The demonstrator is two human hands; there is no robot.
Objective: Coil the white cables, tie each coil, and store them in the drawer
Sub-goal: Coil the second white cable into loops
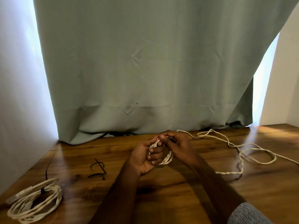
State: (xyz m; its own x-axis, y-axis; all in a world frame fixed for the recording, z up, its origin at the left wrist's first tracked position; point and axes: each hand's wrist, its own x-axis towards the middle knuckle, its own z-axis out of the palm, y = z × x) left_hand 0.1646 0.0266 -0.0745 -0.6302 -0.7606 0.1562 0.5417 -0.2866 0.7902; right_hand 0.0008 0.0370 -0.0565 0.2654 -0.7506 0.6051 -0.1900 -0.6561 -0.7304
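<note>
My left hand (146, 156) grips a small coil of white cable (167, 158) above the middle of the wooden table (161, 188). My right hand (175, 143) pinches the same cable at the top of the coil, right against the left fingers. The loose length of this white cable (242, 152) trails in open loops across the table to the right. A second white cable coil (34, 202), bound with a black tie, lies at the near left. No drawer is in view.
Black ties (98, 169) lie on the table left of my hands. A grey-green curtain (145, 70) hangs behind the table's far edge. White walls stand at left and right.
</note>
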